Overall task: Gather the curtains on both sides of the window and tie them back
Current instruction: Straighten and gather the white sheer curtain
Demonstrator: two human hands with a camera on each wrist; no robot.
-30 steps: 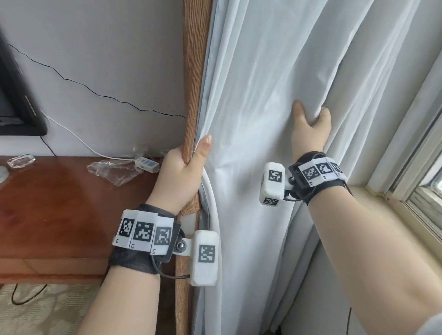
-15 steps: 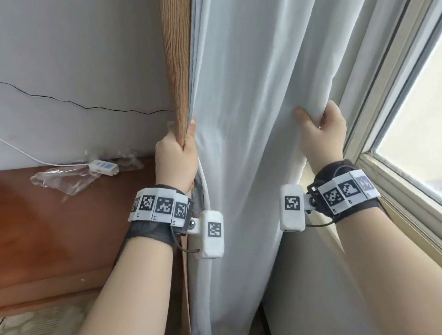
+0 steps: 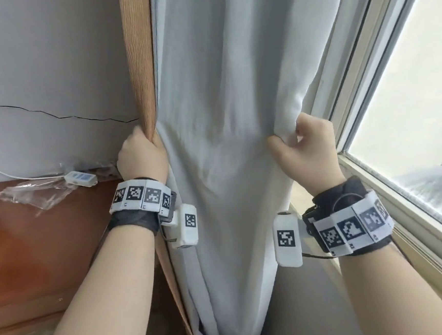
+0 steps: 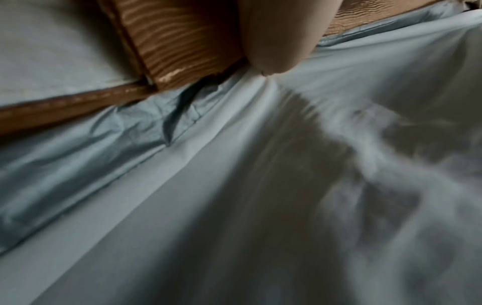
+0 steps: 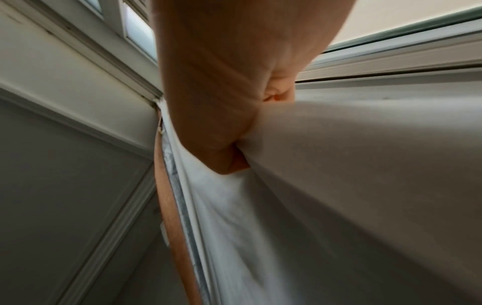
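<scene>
Beside the window (image 3: 409,97), the curtain (image 3: 222,100) hangs vertically between both hands: left hand (image 3: 143,158) grips its wall edge, right hand (image 3: 306,149) its window edge.

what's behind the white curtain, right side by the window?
Past the right edge of the white curtain, gripped by the right hand, the window frame and glass show. The left hand holds the tan edge. Whatever is behind the cloth between the hands is covered.

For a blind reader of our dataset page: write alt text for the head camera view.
Two bare hands gather a pale curtain beside a window: the left hand grips its tan-backed edge by the wall, the right hand grips a bunched fold near the frame. A wooden table stands lower left.
</scene>
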